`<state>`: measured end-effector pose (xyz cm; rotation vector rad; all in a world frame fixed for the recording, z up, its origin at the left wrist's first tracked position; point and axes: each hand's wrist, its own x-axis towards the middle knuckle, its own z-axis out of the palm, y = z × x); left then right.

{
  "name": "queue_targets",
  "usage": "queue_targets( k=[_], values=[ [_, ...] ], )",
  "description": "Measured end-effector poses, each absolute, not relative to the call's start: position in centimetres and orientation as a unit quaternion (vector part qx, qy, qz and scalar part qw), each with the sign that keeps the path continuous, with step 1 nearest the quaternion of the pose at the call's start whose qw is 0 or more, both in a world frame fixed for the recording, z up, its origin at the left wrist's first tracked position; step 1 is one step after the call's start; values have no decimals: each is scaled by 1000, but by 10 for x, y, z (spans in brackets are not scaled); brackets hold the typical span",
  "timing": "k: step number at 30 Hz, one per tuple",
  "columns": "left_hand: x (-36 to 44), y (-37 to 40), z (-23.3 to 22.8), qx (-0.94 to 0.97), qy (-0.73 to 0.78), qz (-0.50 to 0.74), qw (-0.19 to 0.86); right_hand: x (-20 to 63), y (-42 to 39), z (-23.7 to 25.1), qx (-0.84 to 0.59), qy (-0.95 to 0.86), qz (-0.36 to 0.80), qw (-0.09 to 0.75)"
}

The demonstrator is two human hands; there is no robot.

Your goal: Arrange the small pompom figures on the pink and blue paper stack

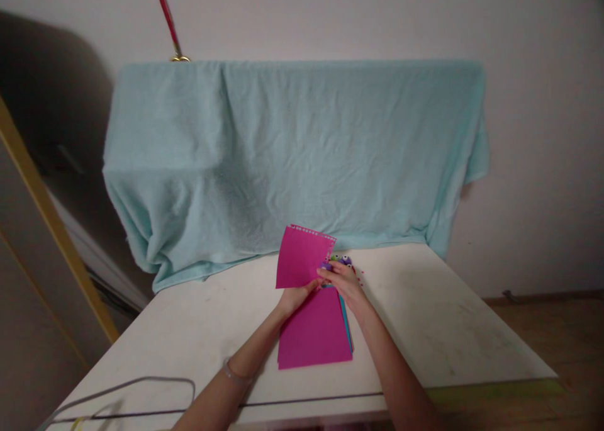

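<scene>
A magenta sheet of paper, with a row of small cut-outs along its top edge and part of its right edge, is gripped near its lower right corner by my left hand. My right hand is closed around a small purple craft punch at the sheet's right edge. Just beyond that hand sit more small punches, purple and green, partly hidden by the fingers. Below the hands lies a magenta stack of paper, with blue sheets showing along its right side.
The white table carries small red bits right of the punches. A light blue cloth hangs behind, its lower edge resting on the table's back. A grey cable loops at the front left.
</scene>
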<state>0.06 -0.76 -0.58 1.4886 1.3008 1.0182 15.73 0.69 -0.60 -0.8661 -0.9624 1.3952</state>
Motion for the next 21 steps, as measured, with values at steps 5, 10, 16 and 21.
queue_targets(
  k=[5, 10, 16, 21],
  values=[
    [-1, -3, -14, 618, 509, 398, 448, 160, 6, -2, -409, -397, 594, 567],
    [-3, -2, -15, 645, 484, 395, 440, 161, 3, 1, -405, -408, 595, 562],
    [-3, -4, -11, 663, 452, 395, 447, 161, 4, -1, -429, -396, 593, 554],
    [-2, -6, -7, 663, 451, 389, 453, 160, 5, -1, -418, -391, 608, 550]
  ],
)
